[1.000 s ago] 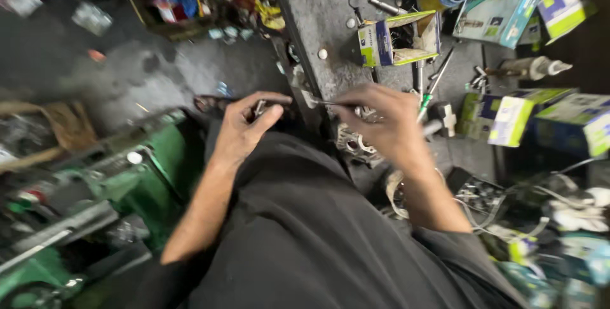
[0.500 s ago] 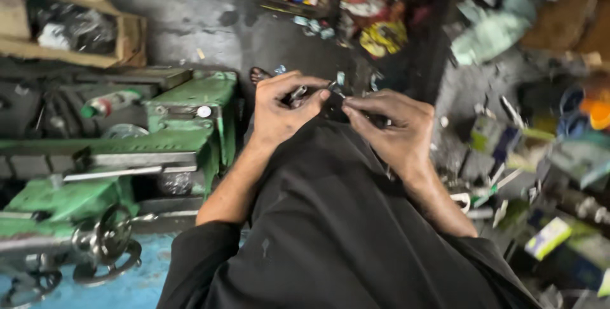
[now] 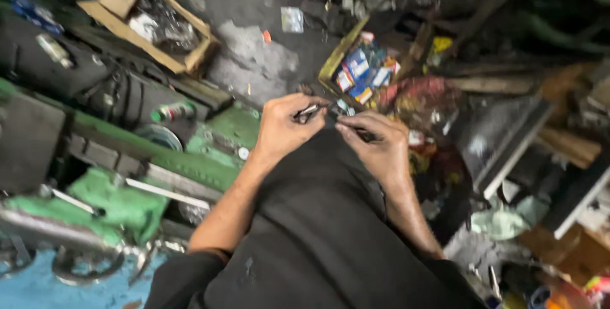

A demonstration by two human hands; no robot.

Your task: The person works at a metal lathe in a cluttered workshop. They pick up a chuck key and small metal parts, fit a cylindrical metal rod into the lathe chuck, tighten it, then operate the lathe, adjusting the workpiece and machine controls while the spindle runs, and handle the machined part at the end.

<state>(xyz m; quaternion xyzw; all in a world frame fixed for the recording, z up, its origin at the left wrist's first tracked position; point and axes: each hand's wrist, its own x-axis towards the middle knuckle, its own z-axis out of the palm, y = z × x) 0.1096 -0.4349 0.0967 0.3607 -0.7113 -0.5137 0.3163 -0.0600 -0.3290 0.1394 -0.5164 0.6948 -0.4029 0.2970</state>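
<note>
Left hand pinches a small metal part; right hand, just beside it, grips a dark tool.

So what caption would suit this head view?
Two hands, left and right, hold a small metal part over a dark lap.

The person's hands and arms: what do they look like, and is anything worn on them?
Both the left hand and the right hand are bare, with no gloves. No ring or watch shows, though the picture is blurry. The forearms are uncovered; dark sleeves end near the elbows, matching the dark garment below.
</note>
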